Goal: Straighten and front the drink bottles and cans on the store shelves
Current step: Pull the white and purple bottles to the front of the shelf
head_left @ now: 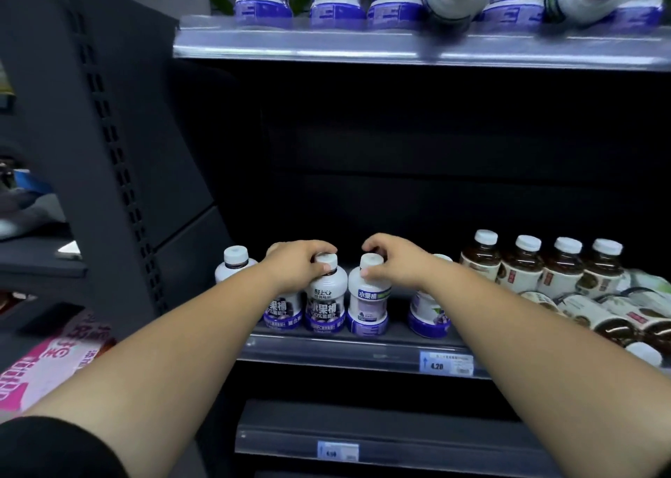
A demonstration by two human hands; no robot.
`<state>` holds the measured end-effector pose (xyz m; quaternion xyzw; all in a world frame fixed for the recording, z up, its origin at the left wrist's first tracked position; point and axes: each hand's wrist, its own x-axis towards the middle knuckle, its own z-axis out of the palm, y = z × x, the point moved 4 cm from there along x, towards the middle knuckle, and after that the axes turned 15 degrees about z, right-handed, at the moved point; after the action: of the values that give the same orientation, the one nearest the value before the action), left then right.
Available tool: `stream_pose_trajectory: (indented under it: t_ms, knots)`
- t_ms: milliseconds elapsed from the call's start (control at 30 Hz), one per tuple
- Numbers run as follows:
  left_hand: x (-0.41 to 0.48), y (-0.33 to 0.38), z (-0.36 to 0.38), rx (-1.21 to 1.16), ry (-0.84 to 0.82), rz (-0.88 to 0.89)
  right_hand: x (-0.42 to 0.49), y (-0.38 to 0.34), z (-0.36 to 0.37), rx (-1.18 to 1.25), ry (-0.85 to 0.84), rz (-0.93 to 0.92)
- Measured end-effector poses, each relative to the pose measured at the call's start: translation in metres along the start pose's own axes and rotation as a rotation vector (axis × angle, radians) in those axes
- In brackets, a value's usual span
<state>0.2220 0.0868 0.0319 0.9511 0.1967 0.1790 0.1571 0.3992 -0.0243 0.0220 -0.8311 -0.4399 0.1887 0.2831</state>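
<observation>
Several small white-and-purple juice bottles stand at the front of the middle shelf (326,348). My left hand (296,265) grips the white cap of one upright bottle (325,301) whose label faces front. My right hand (395,259) grips the cap of the neighbouring bottle (367,305), whose label is turned partly sideways. Another purple bottle (234,265) stands to the left, one more (428,314) under my right wrist.
Brown tea bottles (523,267) stand in a row at the right, with several more lying on their sides (613,314) in front. The upper shelf (399,43) holds purple bottles, two tipped over. A price tag (446,363) sits on the shelf rail. A dark perforated upright (120,172) bounds the left.
</observation>
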Motion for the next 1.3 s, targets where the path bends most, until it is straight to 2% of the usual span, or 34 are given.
stream_pose_trajectory:
  t_ms: [67,167,200,300,433,600,767,900,1167,1300]
  knots:
    - [0.000,0.002,-0.001,0.002,-0.018,0.010,0.000,0.005,0.000,0.013,0.030,0.030]
    - [0.004,-0.001,-0.001,0.021,-0.043,0.022,-0.002,0.002,0.001,0.148,-0.154,0.040]
    - [0.005,-0.003,-0.001,0.023,-0.050,0.026,-0.005,0.000,0.002,0.153,-0.165,0.046]
    - [0.012,-0.010,-0.001,0.023,-0.087,0.050,-0.006,-0.001,0.002,0.070,0.004,0.069]
    - [0.016,-0.016,0.002,0.020,-0.096,0.083,-0.009,-0.002,0.002,0.166,-0.093,0.115]
    - [0.014,-0.015,0.003,0.069,-0.095,0.121,-0.010,0.002,0.008,0.192,0.123,0.123]
    - [0.016,-0.017,0.004,0.063,-0.108,0.129,-0.018,0.000,0.004,0.249,0.018,0.134]
    - [0.017,-0.017,0.003,0.065,-0.117,0.135,-0.015,0.003,0.008,0.207,0.063,0.121]
    - [0.018,-0.007,0.001,0.111,-0.086,0.116,-0.012,-0.001,-0.003,0.000,0.011,0.070]
    - [0.025,0.024,0.002,0.103,-0.028,0.199,-0.017,0.004,-0.024,-0.082,0.042,0.031]
